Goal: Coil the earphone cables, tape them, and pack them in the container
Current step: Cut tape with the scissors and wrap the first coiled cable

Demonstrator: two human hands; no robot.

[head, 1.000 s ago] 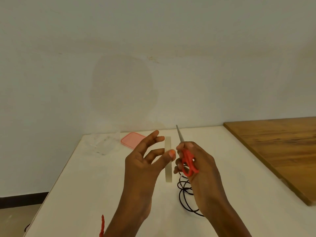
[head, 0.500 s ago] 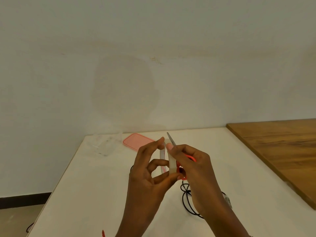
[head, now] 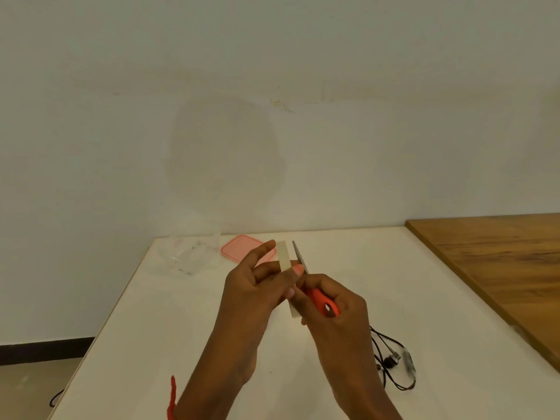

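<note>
Here, the left grip [head: 257,298] pinches the tape [head: 283,256] and the right grip [head: 341,324] curls round the red scissors [head: 321,301] above the desk [head: 181,328].

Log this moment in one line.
left hand: holds tape | right hand: holds scissors, blade beside tape | earphone cable: on table

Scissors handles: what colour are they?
The scissors handles are red, shown in the head view, gripped by the right hand.
</note>
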